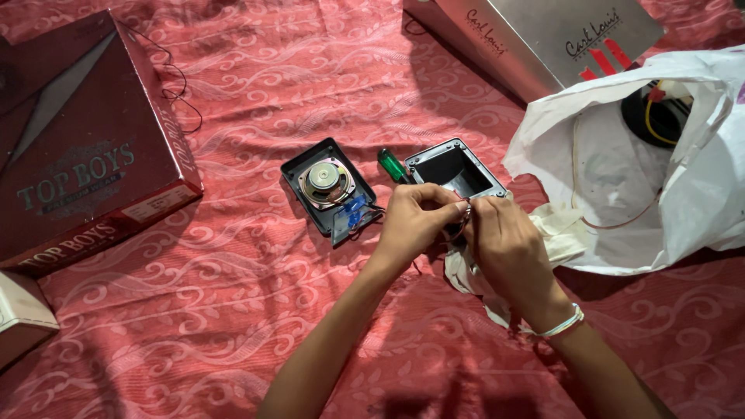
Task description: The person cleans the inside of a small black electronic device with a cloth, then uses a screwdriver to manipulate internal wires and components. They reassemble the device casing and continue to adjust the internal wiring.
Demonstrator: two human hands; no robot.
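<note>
While both hands meet just below the open black housing [455, 169], the left hand [415, 221] and right hand [504, 247] pinch a thin reddish wire [464, 217] between closed fingertips. It loops between them, too fine to trace; its ends are hidden by the fingers. Left of the housing lies the speaker panel [327, 186], cone up, its long axis running up-left to down-right. A green-handled screwdriver [392, 165] sits between them, tip hidden behind the left hand.

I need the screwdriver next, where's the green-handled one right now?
In the head view, the green-handled screwdriver lies between the speaker panel and empty housing, above the left hand.
</note>
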